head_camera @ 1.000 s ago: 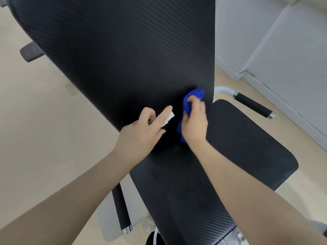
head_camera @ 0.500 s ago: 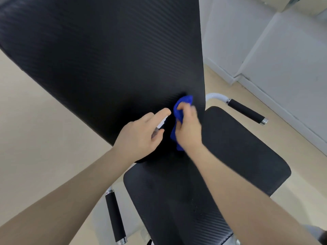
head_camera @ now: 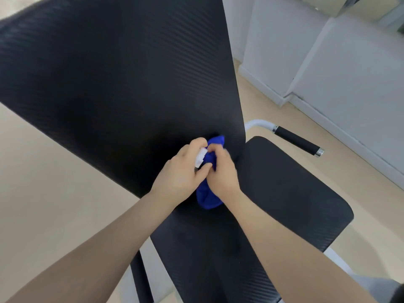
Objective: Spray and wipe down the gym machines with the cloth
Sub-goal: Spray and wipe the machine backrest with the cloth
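Observation:
A gym bench fills the view: a tall black textured back pad [head_camera: 122, 84] and a black seat pad [head_camera: 284, 204] below it. My right hand [head_camera: 223, 171] grips a bunched blue cloth [head_camera: 207, 199] against the bottom of the back pad, near its right edge. My left hand [head_camera: 182, 173] sits right beside it, fingers curled round a small spray bottle whose white nozzle [head_camera: 201, 157] points at the cloth. The bottle's body is hidden in my palm.
A white frame tube with a black foam handle [head_camera: 296, 141] sticks out to the right of the seat. Another black handle [head_camera: 140, 278] hangs below left. Beige floor lies on both sides, with white wall panels [head_camera: 328, 62] at the back right.
My left hand has moved right until it touches the cloth, nozzle turned toward it. The right hand has curled tighter on the cloth, which now hangs lower. The view has shifted slightly.

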Tool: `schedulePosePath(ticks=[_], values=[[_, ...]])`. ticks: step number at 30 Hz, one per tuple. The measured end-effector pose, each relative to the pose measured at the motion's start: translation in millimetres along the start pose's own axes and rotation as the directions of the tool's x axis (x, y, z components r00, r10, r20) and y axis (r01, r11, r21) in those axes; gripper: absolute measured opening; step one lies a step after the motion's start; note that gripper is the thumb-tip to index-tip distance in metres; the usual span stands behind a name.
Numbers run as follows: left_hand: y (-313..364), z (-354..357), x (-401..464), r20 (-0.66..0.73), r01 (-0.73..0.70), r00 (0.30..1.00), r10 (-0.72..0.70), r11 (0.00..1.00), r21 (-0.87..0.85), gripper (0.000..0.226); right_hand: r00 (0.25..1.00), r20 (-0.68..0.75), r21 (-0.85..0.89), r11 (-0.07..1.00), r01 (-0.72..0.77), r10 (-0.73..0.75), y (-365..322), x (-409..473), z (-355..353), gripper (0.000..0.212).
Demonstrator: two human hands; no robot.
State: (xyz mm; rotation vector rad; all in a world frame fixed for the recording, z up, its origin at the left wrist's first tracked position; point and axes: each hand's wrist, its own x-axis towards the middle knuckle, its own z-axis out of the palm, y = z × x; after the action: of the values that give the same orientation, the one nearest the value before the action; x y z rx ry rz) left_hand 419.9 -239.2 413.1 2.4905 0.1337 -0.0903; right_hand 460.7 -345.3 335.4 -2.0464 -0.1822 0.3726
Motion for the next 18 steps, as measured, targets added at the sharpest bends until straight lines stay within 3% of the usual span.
schedulePosePath(ticks=[3,7,9,11,15,18], values=[[6,-3,5,-0.06,0.076,0.992,-0.108,0.914,-0.399,0.032,0.973,0.227,0.302,0.948,-0.1,0.031,-3,-17,-15,0.033],[12,-6,9,-0.2,0.007,0.973,-0.115,0.881,-0.473,0.024,0.839,0.523,0.407,0.909,-0.088,-0.153,-21,-29,-31,0.03],[12,-6,10,-0.245,-0.015,0.964,-0.104,0.898,-0.44,0.017,0.816,0.549,0.436,0.895,-0.098,-0.178,-29,-31,-33,0.02],[12,-8,9,-0.259,-0.007,0.956,-0.135,0.875,-0.484,0.013,0.843,0.513,0.396,0.916,-0.065,-0.162,-34,-32,-29,0.017],[11,-18,3,-0.158,0.09,0.954,-0.254,0.746,-0.66,0.015,0.859,0.484,0.339,0.941,-0.007,-0.168,-40,-34,-19,0.014],[8,-20,-7,-0.148,0.126,0.948,-0.282,0.758,-0.64,0.015,0.827,0.539,0.327,0.944,-0.032,-0.159,-40,-38,-18,0.015]])
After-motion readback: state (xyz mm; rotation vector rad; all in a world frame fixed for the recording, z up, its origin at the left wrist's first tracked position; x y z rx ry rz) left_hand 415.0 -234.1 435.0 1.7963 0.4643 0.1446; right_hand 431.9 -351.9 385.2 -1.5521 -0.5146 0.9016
